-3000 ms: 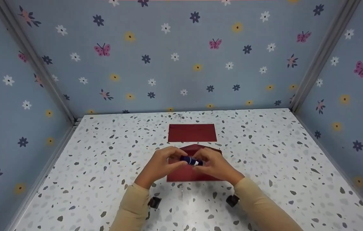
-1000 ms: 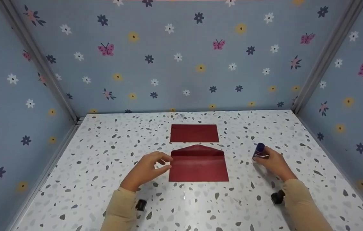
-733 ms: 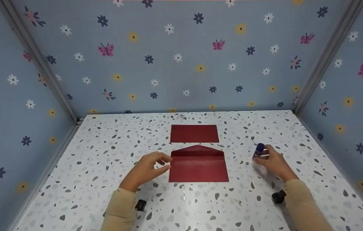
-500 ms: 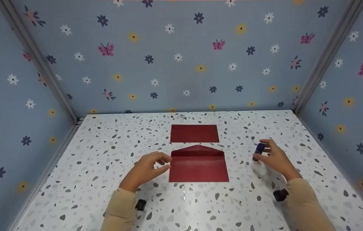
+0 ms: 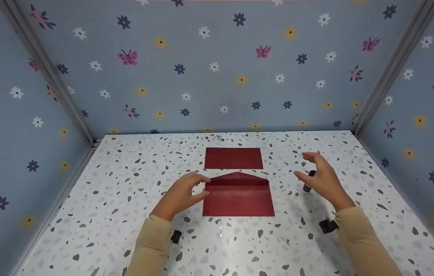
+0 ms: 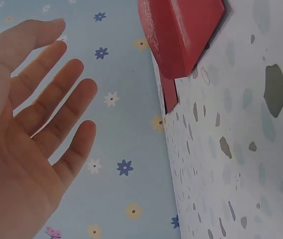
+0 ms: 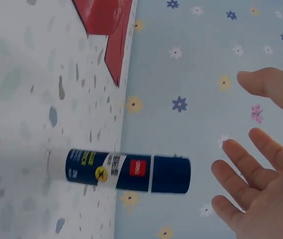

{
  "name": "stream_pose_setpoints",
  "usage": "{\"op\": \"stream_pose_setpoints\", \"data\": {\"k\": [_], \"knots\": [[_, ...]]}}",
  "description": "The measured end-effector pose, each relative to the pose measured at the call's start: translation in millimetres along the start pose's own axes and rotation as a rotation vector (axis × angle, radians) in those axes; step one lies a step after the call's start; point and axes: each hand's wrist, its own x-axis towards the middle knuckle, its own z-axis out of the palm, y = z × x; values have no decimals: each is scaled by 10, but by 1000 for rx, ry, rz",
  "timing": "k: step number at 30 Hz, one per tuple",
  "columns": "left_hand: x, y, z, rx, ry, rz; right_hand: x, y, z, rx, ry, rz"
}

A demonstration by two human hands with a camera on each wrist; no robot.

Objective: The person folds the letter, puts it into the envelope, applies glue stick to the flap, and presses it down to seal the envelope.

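Note:
A red envelope lies on the speckled table with its pointed flap unfolded toward the back. My left hand hovers at the envelope's left edge, fingers loosely bent and holding nothing; whether it touches the paper I cannot tell. A capped blue glue stick stands upright on the table to the right of the envelope. My right hand is spread above and beside the glue stick, apart from it, and partly hides it in the head view. In the right wrist view its fingers are relaxed, with nothing in them.
A second red envelope lies flat just behind the first. Flower-patterned panels enclose the table at the back and both sides. A black wrist camera hangs under the right sleeve.
Both hands held the glue stick over the envelope. The right hand then set it upright at the right, let go and rose. The left hand drew back left, then shifted slightly toward the flap.

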Motion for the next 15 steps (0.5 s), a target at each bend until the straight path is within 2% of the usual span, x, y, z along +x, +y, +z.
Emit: {"op": "stream_pose_setpoints", "data": {"k": [3, 7, 10, 15], "knots": [[95, 8, 68, 88, 1, -11, 24, -107, 113, -9, -28, -71], [218, 18, 167, 175, -22, -32, 49, -190, 301, -19, -114, -127], [299, 21, 241, 203, -46, -44, 68, -222, 458, -35, -188, -134], [395, -3, 378, 194, -102, -86, 105, -255, 742, -91, -289, -119]]}}
